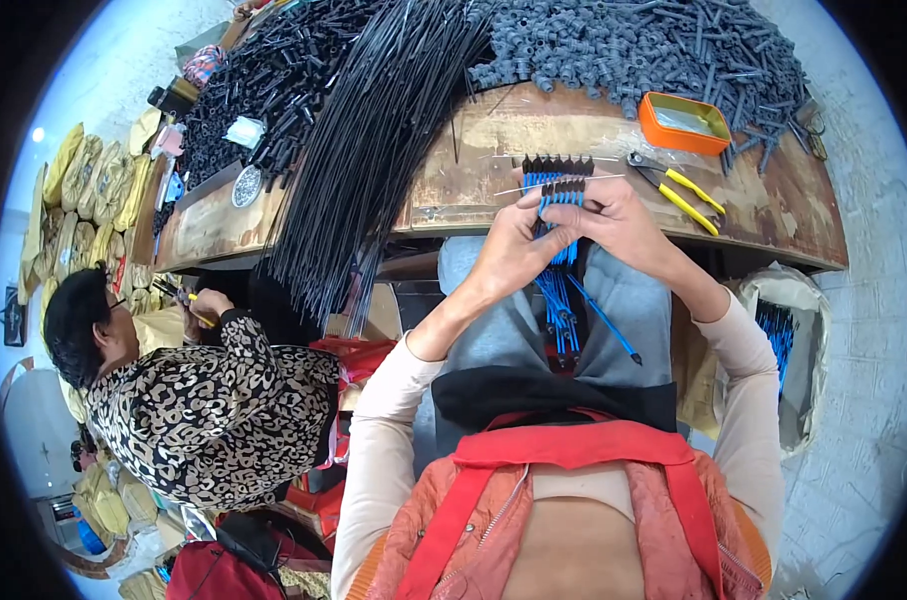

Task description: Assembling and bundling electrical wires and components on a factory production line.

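My left hand (512, 248) and my right hand (619, 222) meet above my lap at the table's front edge. Both have their fingers closed round a bunch of slim blue rods (558, 296) with black ends. The black ends stand side by side in two rows, and thin straight wires (511, 191) stick out sideways at them. Below the hands the rods hang between my knees, one (606, 320) slanting out to the right. My fingers hide the middle of the bunch. To the right, yellow-handled cutting pliers (689, 200) lie on the wooden table (534, 125).
An orange tin (684, 138) stands behind the pliers. Grey plastic fittings (594, 45) are heaped at the back, beside long black rods (384, 130) overhanging the edge. A dish of metal bits (247, 187) is farther left. A co-worker (204, 400) sits at left; a sack (804, 350) with blue rods stands at right.
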The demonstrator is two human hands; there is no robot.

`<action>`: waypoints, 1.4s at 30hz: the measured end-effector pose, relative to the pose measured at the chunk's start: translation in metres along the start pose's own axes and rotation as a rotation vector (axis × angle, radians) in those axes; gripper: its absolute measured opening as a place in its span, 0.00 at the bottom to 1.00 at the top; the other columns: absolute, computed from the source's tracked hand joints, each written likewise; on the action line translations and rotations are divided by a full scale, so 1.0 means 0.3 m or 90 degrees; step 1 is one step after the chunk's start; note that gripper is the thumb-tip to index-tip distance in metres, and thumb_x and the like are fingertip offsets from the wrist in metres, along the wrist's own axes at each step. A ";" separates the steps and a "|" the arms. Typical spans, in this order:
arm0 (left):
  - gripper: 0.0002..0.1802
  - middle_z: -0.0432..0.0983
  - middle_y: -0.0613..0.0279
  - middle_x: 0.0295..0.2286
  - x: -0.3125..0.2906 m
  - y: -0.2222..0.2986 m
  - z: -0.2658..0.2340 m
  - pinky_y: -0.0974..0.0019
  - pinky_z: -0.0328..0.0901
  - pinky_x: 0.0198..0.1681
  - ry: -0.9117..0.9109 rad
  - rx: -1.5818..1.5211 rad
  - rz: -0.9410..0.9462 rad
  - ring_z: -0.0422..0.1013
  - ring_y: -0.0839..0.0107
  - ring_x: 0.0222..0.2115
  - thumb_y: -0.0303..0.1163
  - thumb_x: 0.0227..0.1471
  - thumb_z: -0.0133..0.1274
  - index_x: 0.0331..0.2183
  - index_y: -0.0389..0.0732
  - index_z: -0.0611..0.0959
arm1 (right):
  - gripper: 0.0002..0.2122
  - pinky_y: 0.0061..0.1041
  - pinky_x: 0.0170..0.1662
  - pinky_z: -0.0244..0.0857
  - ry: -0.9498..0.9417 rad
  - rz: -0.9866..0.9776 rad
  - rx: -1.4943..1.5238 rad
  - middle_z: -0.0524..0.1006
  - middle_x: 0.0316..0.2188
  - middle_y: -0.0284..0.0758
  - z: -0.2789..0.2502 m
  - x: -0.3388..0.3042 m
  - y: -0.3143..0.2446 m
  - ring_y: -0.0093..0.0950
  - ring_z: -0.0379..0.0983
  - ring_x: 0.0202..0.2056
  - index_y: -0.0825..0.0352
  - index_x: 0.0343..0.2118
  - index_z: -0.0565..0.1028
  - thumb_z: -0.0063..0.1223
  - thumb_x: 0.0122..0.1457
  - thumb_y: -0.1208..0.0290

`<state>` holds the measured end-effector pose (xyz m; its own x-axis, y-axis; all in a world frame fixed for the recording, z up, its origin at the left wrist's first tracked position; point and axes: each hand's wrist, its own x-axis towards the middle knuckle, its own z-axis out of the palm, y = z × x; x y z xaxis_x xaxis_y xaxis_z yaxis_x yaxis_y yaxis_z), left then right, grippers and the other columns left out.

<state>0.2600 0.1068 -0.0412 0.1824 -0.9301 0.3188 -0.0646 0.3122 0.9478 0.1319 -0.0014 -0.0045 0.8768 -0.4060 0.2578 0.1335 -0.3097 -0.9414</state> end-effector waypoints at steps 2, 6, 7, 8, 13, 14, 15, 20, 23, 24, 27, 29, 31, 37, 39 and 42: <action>0.18 0.76 0.69 0.37 -0.003 0.000 -0.001 0.72 0.68 0.42 0.009 -0.040 -0.041 0.71 0.79 0.37 0.23 0.54 0.57 0.48 0.38 0.76 | 0.09 0.16 0.30 0.62 0.000 0.023 -0.010 0.76 0.26 0.26 0.007 0.005 -0.010 0.11 0.65 0.27 0.70 0.41 0.79 0.57 0.59 0.72; 0.21 0.75 0.70 0.38 0.005 0.034 -0.017 0.73 0.65 0.42 -0.021 -0.106 -0.101 0.67 0.83 0.38 0.23 0.54 0.57 0.50 0.38 0.73 | 0.09 0.16 0.31 0.63 0.000 0.058 0.006 0.77 0.27 0.27 0.000 0.012 -0.050 0.11 0.68 0.29 0.69 0.40 0.79 0.56 0.60 0.71; 0.21 0.75 0.70 0.38 -0.013 -0.015 -0.029 0.73 0.65 0.42 -0.019 -0.108 -0.105 0.67 0.83 0.38 0.23 0.54 0.57 0.50 0.38 0.73 | 0.09 0.14 0.27 0.60 0.024 0.015 -0.019 0.77 0.27 0.25 -0.002 0.021 -0.058 0.11 0.66 0.26 0.69 0.40 0.80 0.56 0.60 0.70; 0.23 0.76 0.68 0.39 -0.026 -0.036 -0.045 0.72 0.66 0.44 0.017 -0.237 -0.111 0.69 0.80 0.38 0.22 0.54 0.56 0.51 0.38 0.71 | 0.10 0.15 0.29 0.62 0.019 0.060 -0.007 0.78 0.28 0.26 -0.001 0.038 -0.078 0.12 0.68 0.27 0.69 0.40 0.80 0.56 0.60 0.70; 0.21 0.75 0.48 0.46 -0.197 -0.176 -0.039 0.59 0.67 0.54 0.375 -0.659 -0.058 0.73 0.60 0.45 0.20 0.54 0.53 0.51 0.36 0.72 | 0.11 0.18 0.43 0.67 0.020 0.072 -0.024 0.80 0.35 0.30 0.000 0.120 -0.059 0.16 0.74 0.38 0.68 0.42 0.80 0.55 0.61 0.67; 0.17 0.75 0.48 0.46 -0.223 -0.188 -0.085 0.58 0.67 0.53 0.336 -0.494 -0.086 0.73 0.61 0.46 0.22 0.53 0.55 0.47 0.37 0.76 | 0.11 0.18 0.43 0.67 0.004 0.096 -0.033 0.80 0.35 0.30 0.006 0.128 -0.067 0.15 0.74 0.37 0.68 0.42 0.80 0.55 0.61 0.67; 0.19 0.74 0.46 0.47 -0.185 -0.086 -0.073 0.59 0.66 0.53 0.365 -0.249 -0.165 0.72 0.62 0.49 0.24 0.50 0.59 0.46 0.35 0.78 | 0.12 0.18 0.42 0.67 -0.011 0.125 -0.041 0.80 0.35 0.29 0.008 0.119 -0.058 0.15 0.74 0.37 0.68 0.43 0.80 0.55 0.61 0.67; 0.38 0.72 0.45 0.49 -0.054 -0.066 -0.134 0.60 0.63 0.55 0.066 0.413 -0.014 0.69 0.56 0.49 0.37 0.39 0.69 0.50 0.32 0.74 | 0.11 0.19 0.37 0.65 0.012 0.093 -0.048 0.80 0.29 0.30 0.056 0.090 -0.008 0.14 0.70 0.32 0.67 0.38 0.81 0.58 0.58 0.66; 0.40 0.71 0.48 0.51 -0.006 -0.031 -0.138 0.58 0.60 0.59 -0.087 0.448 -0.137 0.64 0.51 0.56 0.40 0.35 0.70 0.51 0.40 0.75 | 0.10 0.20 0.38 0.65 0.011 0.081 0.020 0.80 0.29 0.32 0.087 0.050 0.000 0.15 0.70 0.31 0.66 0.38 0.81 0.58 0.58 0.67; 0.38 0.71 0.52 0.51 -0.005 -0.065 -0.144 0.57 0.60 0.59 -0.079 0.442 0.018 0.63 0.53 0.56 0.39 0.35 0.70 0.51 0.42 0.76 | 0.10 0.23 0.40 0.66 -0.001 0.014 -0.054 0.80 0.30 0.35 0.086 0.035 0.019 0.21 0.72 0.33 0.66 0.39 0.81 0.58 0.57 0.68; 0.33 0.69 0.61 0.54 0.027 -0.114 -0.151 0.56 0.59 0.61 -0.070 0.456 0.284 0.64 0.56 0.57 0.36 0.34 0.67 0.48 0.52 0.80 | 0.09 0.30 0.46 0.67 0.008 -0.095 -0.133 0.79 0.40 0.40 0.101 -0.039 0.070 0.34 0.74 0.43 0.65 0.39 0.81 0.59 0.54 0.72; 0.30 0.69 0.62 0.55 0.038 -0.124 -0.144 0.55 0.59 0.60 -0.111 0.513 0.257 0.64 0.57 0.57 0.38 0.35 0.67 0.46 0.52 0.82 | 0.14 0.31 0.49 0.67 0.010 -0.159 -0.140 0.77 0.44 0.39 0.087 -0.080 0.131 0.35 0.73 0.47 0.62 0.42 0.80 0.63 0.50 0.73; 0.28 0.70 0.62 0.54 0.041 -0.133 -0.133 0.55 0.60 0.60 -0.101 0.568 0.280 0.64 0.58 0.56 0.41 0.37 0.66 0.45 0.51 0.83 | 0.20 0.32 0.53 0.64 0.082 -0.243 -0.123 0.74 0.49 0.41 0.102 -0.102 0.105 0.37 0.70 0.52 0.63 0.47 0.77 0.65 0.48 0.73; 0.30 0.69 0.64 0.55 0.027 -0.095 -0.136 0.55 0.59 0.60 -0.116 0.613 0.213 0.64 0.59 0.56 0.42 0.37 0.67 0.48 0.59 0.82 | 0.18 0.32 0.52 0.64 0.323 -0.086 -0.060 0.72 0.48 0.44 -0.149 -0.052 0.074 0.34 0.72 0.49 0.72 0.52 0.68 0.48 0.63 0.67; 0.31 0.69 0.64 0.55 0.027 -0.079 -0.134 0.55 0.58 0.61 -0.126 0.606 0.223 0.64 0.59 0.57 0.41 0.37 0.68 0.48 0.58 0.82 | 0.12 0.29 0.47 0.68 0.252 -0.024 -0.382 0.77 0.39 0.40 -0.391 0.029 0.100 0.31 0.76 0.43 0.72 0.44 0.75 0.51 0.60 0.70; 0.29 0.68 0.61 0.55 0.046 -0.076 -0.113 0.55 0.57 0.62 -0.138 0.590 0.198 0.62 0.58 0.58 0.40 0.39 0.66 0.47 0.53 0.83 | 0.10 0.30 0.42 0.70 0.148 0.059 -0.736 0.79 0.29 0.44 -0.700 0.092 0.163 0.37 0.78 0.37 0.71 0.36 0.79 0.55 0.52 0.74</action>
<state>0.2972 0.0936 -0.0583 -0.1498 -0.8771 0.4564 -0.8352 0.3593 0.4163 0.0656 -0.2082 0.0020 0.7396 -0.5778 0.3452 -0.5286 -0.8161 -0.2335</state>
